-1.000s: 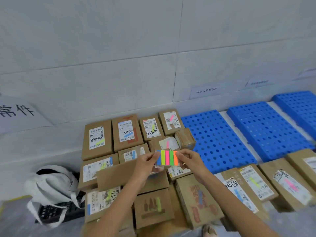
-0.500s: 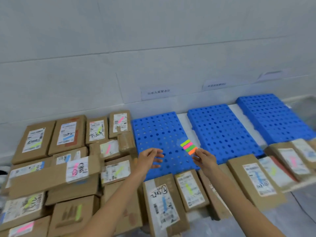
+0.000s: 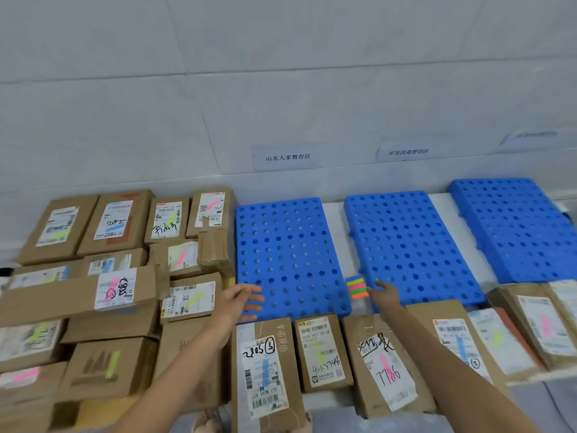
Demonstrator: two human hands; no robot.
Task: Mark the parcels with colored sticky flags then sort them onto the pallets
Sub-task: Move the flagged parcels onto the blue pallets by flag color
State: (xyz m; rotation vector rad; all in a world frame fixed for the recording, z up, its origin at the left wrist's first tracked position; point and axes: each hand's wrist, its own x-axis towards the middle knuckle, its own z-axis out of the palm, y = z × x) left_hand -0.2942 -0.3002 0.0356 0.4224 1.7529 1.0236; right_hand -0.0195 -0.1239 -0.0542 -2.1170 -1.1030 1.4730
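My right hand (image 3: 385, 295) pinches a pad of sticky flags (image 3: 357, 287) by its edge; the strips are blue, green, pink and orange. The pad hangs low over the white gap between the left blue pallet (image 3: 290, 242) and the middle blue pallet (image 3: 409, 242). My left hand (image 3: 240, 303) hovers open with fingers spread at the left pallet's front left corner. Brown parcels with coloured flags are stacked at the left (image 3: 78, 295), and more lie in a row along the front (image 3: 321, 351). All three pallets are bare.
A third blue pallet (image 3: 515, 226) lies at the right. Paper signs with Chinese writing (image 3: 287, 157) hang on the white wall behind the pallets. The front parcels run right to the edge (image 3: 537, 329), close against the pallets.
My view has swung right, from the parcel stack to the pallets. My left hand let go of the flag pad; my right hand carried it right and down to the gap between the pallets.
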